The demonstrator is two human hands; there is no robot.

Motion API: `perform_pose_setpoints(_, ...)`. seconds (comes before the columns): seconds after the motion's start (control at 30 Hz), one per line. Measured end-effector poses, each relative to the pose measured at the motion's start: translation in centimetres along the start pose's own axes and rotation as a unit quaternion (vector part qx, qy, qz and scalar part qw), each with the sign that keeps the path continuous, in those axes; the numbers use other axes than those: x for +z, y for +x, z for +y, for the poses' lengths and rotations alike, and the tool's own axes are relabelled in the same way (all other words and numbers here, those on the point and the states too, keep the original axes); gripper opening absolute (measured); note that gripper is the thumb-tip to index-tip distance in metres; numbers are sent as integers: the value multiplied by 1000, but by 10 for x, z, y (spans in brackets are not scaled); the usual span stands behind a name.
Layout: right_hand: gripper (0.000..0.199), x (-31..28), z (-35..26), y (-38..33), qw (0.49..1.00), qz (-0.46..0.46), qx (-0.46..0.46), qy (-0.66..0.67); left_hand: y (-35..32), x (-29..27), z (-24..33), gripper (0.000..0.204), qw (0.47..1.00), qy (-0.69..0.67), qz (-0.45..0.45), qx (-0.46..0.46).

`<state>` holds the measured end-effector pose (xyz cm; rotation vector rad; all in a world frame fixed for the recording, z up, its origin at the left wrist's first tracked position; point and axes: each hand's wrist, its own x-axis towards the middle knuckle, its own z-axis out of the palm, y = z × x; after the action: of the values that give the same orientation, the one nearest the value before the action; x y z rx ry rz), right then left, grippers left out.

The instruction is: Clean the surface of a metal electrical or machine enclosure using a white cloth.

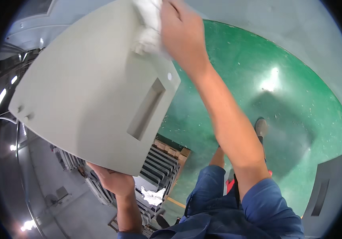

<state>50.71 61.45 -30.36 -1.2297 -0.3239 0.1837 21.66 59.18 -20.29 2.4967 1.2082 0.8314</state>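
Observation:
A large light grey panel (75,83) with a long recessed slot fills the left and middle of the head view. My left hand (113,181) grips its lower edge, the fingers partly hidden at the edge. My right hand (183,38), slightly blurred, is closed around a white cloth (149,30) and presses it against the panel's upper right part. A small white round spot lies near the slot's upper end. Two small knobs (23,111) stick out at the panel's left corner.
Below the panel, several grey panels (159,163) stand in a row on a wooden pallet (182,155), with another white cloth (153,196) on top. A second slotted panel (322,191) is at the lower right. The floor (234,71) is green; a grey wall curves along the top.

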Motion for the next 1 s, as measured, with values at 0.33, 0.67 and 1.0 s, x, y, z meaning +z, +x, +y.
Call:
perform_pose_setpoints(0.33, 28, -23, 130, -199, 852, -373, 188, -315, 50, 10, -64, 42, 993, -115, -36, -2)
perform_pose_setpoints(0.67, 52, -199, 10, -349, 683, -138, 638, 326, 82, 11, -98, 46, 956, -232, -84, -161)
perform_pose_setpoints(1.0, 50, -272, -56, -307, 776, -5, 494, 391, -121, 56, 36, 54, 722, -322, -550, -270)
